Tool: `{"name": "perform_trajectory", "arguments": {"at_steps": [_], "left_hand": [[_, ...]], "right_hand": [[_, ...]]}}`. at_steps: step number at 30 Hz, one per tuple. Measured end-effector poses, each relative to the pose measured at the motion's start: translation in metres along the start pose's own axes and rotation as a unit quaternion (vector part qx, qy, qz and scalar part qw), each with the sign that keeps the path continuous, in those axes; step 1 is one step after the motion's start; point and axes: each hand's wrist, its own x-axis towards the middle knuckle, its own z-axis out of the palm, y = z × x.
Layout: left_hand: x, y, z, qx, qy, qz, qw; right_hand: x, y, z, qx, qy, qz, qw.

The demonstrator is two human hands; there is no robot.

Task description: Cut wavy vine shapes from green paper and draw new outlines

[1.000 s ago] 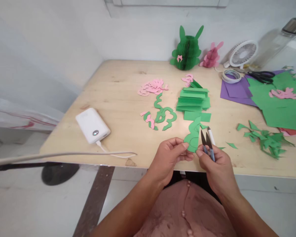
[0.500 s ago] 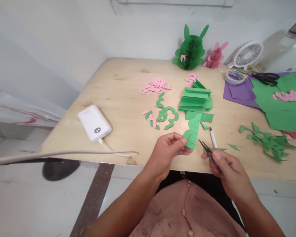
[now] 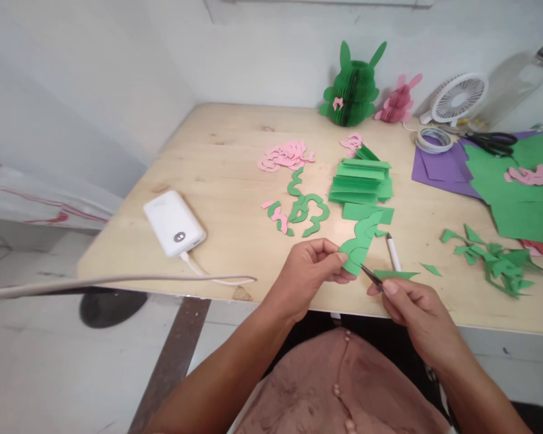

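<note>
Left hand (image 3: 310,271) pinches the lower edge of a wavy-cut green paper strip (image 3: 361,241) above the near rim of the pale wood counter (image 3: 217,175). Right hand (image 3: 409,307) is closed around small snips (image 3: 371,277), blade tips touching the strip's lower edge. Beyond: white pen (image 3: 393,253), stack of flat green paper (image 3: 361,181), curly pink cutouts (image 3: 285,157).

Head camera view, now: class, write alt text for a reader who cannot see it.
The left hand pinches a green paper cutout while the right hand brings small snips to its lower edge, above a wooden table strewn with paper shapes.
</note>
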Motion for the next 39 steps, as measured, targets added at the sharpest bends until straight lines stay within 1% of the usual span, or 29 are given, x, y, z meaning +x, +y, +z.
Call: {"name": "perform_trajectory", "arguments": {"at_steps": [9,20,29,39], "left_hand": [[0.0011,0.0012,0.0006,0.026,-0.006,0.005,1.0],[0.0013,0.0052,-0.0002,0.049,-0.021,-0.012,0.998],[0.004,0.0093,-0.0022,0.047,-0.039,-0.035,0.998],[0.0051,0.0087,-0.0054,0.02,-0.067,-0.061,0.996]], "right_hand": [[-0.0005,-0.0036,0.0009,-0.002,-0.016,-0.011,1.0],[0.0008,-0.0057,0.0023,-0.004,-0.024,-0.01,1.0],[0.0007,-0.004,0.0017,-0.01,-0.026,-0.015,1.0],[-0.0005,-0.0059,0.0018,-0.018,-0.023,-0.017,0.999]]}}
